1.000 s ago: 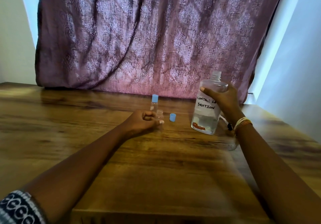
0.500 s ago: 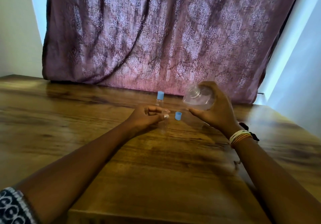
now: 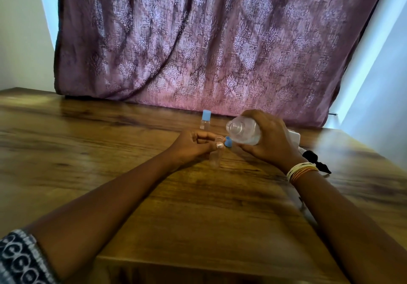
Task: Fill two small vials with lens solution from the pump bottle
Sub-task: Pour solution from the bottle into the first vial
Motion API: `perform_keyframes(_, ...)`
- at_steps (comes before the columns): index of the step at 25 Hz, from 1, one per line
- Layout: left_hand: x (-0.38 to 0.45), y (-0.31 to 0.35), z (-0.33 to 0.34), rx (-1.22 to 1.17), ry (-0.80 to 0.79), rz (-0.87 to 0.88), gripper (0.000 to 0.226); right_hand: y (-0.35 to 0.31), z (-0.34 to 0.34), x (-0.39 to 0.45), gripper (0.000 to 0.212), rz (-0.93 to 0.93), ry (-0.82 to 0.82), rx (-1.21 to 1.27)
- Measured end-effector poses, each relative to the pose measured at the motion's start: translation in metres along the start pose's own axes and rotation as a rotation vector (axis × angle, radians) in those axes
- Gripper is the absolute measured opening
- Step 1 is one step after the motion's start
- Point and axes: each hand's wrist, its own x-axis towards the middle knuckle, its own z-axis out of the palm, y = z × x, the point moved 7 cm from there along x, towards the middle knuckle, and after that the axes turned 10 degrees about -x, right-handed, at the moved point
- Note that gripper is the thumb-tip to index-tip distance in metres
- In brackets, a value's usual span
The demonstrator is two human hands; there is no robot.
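My right hand [image 3: 267,139] grips the clear solution bottle [image 3: 243,132], tipped on its side with its open neck pointing left toward my other hand. My left hand [image 3: 191,146] pinches a small open clear vial [image 3: 215,154] upright on the wooden table [image 3: 154,186], just below and left of the bottle's mouth. A loose blue cap [image 3: 228,141] lies between the vial and the bottle. A second vial with a blue cap [image 3: 206,120] stands behind, near the curtain.
A purple patterned curtain [image 3: 209,48] hangs along the table's far edge. A black object [image 3: 317,160] and something white lie behind my right wrist. The table's front edge runs close below my forearms.
My right hand lifted the bottle from upright on the table and tipped it sideways, neck toward the vial. My left hand kept its hold on the vial.
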Motion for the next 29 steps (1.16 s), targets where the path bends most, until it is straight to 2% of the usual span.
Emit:
perform_keyframes(3,0.001,-0.004,0.001,-0.022,0.000,-0.008,0.042,-0.001,0.001,0.000,0.064,-0.012,0.005,-0.025)
perform_keyframes(7,0.004,-0.007,0.001,-0.051,0.010,-0.021,0.038,-0.008,-0.001,0.002,0.058,-0.054,0.021,-0.045)
perform_keyframes(12,0.002,-0.005,0.002,-0.030,0.000,-0.025,0.050,-0.011,0.000,0.003,0.053,-0.076,0.009,-0.127)
perform_keyframes(17,0.001,-0.002,0.003,-0.008,-0.021,-0.002,0.034,-0.012,0.001,0.002,0.053,-0.077,-0.001,-0.210)
perform_keyframes(21,0.000,-0.002,0.003,-0.003,-0.025,-0.016,0.040,-0.014,0.000,0.003,0.053,-0.088,0.011,-0.255)
perform_keyframes(29,-0.001,0.002,0.004,0.048,-0.032,0.000,0.030,-0.016,0.000,0.003,0.055,-0.112,0.015,-0.296)
